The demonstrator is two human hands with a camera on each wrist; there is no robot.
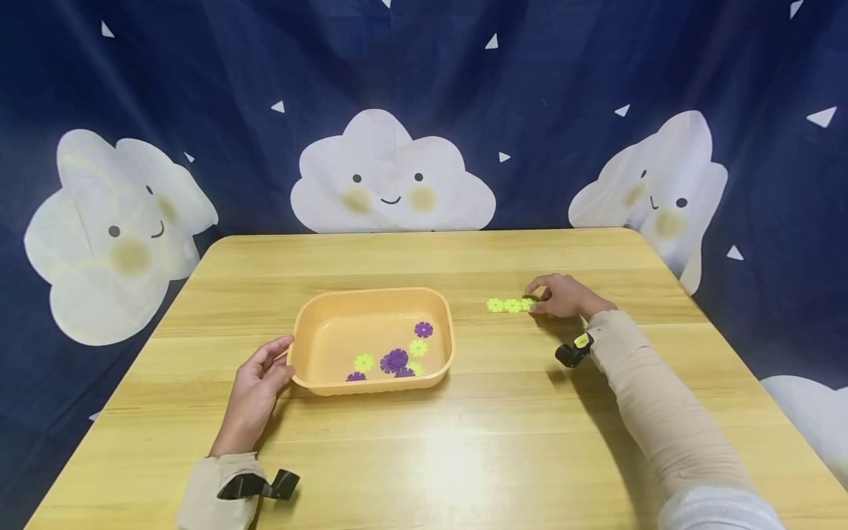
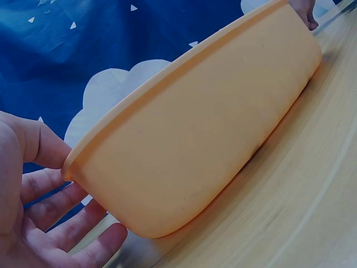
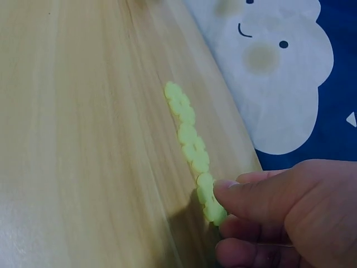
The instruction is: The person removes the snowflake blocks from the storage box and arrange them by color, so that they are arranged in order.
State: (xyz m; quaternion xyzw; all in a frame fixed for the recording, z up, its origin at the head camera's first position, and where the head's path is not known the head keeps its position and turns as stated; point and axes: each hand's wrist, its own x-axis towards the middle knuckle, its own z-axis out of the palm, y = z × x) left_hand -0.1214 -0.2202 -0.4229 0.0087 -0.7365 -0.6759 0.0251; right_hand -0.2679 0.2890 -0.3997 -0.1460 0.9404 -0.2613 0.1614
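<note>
Within table (image 1: 530,254) edges, hands (image 1: 255,386) (image 1: 563,296) apart, gripping tub (image 1: 331,338), discs (image 1: 512,305)

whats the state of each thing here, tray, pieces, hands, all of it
Orange tray: upright on the table, uncovered, holding pieces
Purple pieces: inside the tray, some overlapping
Loose yellow pieces: inside the tray, among the purple ones
Yellow row: three pieces in line on the table; joined or just touching, can't tell
Left hand: touching the tray's rim
Right hand: pinching the row's end piece
</note>
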